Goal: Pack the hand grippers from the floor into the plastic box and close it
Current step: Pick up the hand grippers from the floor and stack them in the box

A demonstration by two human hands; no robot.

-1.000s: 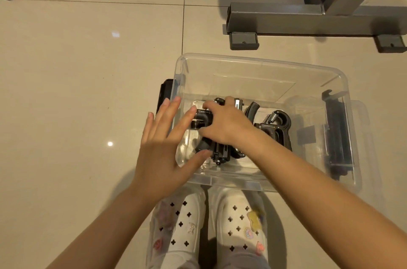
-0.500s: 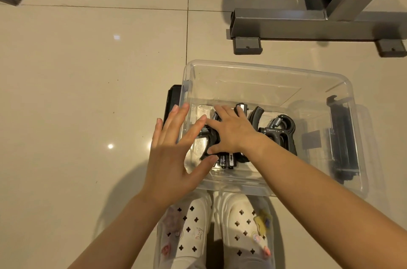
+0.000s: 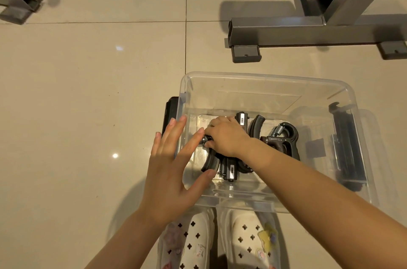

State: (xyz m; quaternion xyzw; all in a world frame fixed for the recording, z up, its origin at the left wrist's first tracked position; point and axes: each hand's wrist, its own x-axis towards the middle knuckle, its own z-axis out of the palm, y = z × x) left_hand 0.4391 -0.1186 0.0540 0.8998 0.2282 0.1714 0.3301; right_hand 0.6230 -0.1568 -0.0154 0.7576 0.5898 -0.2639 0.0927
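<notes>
Since a moment ago, we see the clear plastic box (image 3: 253, 79) sits a bit lower in our view, and our right hand (image 3: 226, 136) has gone a little deeper into it. The left hand (image 3: 171, 171) is in almost the same spot as before.

Our right hand lies on top of the pile of black hand grippers (image 3: 229, 171) at the bottom of the box. Its fingers curl down over one black hand gripper and hold it. Another black hand gripper with a shiny metal spring (image 3: 284, 136) lies in the box just to the right of that wrist.

Our left hand is flat and spread wide, with straight fingers. It floats over the near left corner of the box and holds nothing. We cannot tell if it touches the rim.

The box stands open on the shiny beige floor tiles (image 3: 88, 114), right in front of our white clog shoes (image 3: 248, 240). A black latch (image 3: 345, 143) hangs on the right end of the box. A grey metal frame (image 3: 308, 30) stands on the floor behind the box.
</notes>
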